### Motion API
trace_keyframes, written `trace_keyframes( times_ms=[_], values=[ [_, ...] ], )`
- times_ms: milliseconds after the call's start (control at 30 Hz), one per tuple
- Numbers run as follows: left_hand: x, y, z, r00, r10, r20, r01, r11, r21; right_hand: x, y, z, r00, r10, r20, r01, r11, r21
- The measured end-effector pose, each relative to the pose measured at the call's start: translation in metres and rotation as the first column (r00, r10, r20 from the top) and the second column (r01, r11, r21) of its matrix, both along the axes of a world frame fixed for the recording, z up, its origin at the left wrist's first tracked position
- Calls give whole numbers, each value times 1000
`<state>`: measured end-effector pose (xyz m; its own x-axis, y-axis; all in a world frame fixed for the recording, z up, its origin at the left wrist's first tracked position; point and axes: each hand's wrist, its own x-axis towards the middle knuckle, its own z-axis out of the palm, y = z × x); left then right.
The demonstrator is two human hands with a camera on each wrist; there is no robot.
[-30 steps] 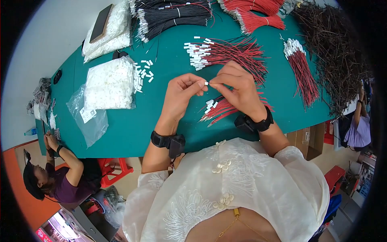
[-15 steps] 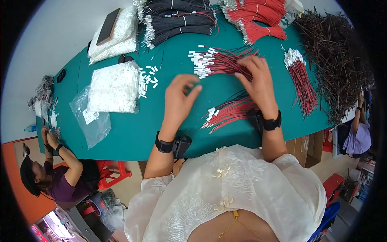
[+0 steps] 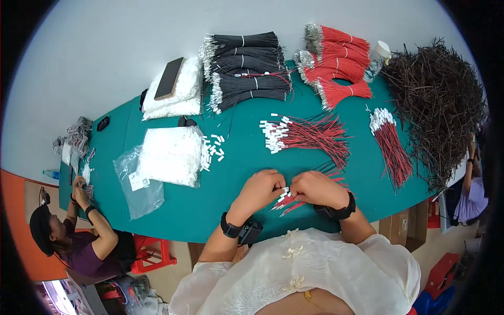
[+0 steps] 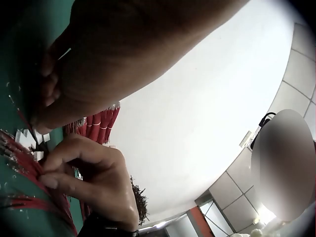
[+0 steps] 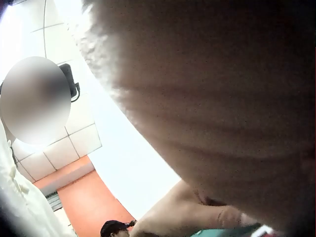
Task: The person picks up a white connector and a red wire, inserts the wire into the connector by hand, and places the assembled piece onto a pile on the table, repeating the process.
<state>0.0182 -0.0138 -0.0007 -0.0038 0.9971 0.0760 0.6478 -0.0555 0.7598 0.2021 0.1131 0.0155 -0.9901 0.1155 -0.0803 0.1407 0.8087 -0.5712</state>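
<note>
While the long teal-green table carries one dark brown heap of loose wires and two bagged heaps of white plastic connectors, the left hand and right hand sit together at its near edge. Both hands' fingers are curled, pinching the white-tipped ends of one small fan of red wires lying beneath them.

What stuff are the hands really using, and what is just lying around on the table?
In use: left hand, right hand, and the small pile of red wires that both pinch.
Lying about: black wire bundles, red wire bundles, phone, brown wire heap, bag of white plugs.
</note>
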Motion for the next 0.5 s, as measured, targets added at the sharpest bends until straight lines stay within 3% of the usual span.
trace_keyframes(
  times_ms=[267,500],
  values=[
    [-3,3,2,984,83,155,-77,996,-47,1,7,14,992,-79,-100,69,992,-101],
    [-4,4,4,932,175,318,-147,983,-110,1,10,20,979,-75,-188,31,973,-227]
  ],
)
